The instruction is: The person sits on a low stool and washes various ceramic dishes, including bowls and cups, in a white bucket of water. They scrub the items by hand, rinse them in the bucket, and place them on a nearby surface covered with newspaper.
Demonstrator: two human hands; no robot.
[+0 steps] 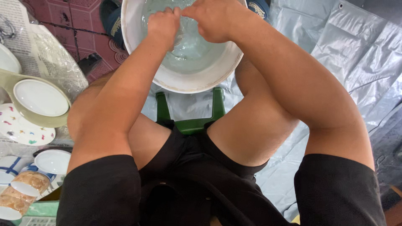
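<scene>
Basin [197, 81] of water | directly under both hands [188, 21]

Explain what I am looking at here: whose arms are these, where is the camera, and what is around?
There is one picture, taken by a camera worn on a person's head and looking straight down. The person sits on a green plastic stool with knees apart. Both bare hands, left hand and right hand, reach into a round white basin of clear water on the floor ahead. The hands are closed together over something in the water, too hidden to name. At the left lie white bowls and plates, one dotted with colours. A crumpled grey plastic sheet covers the floor on the right.
</scene>
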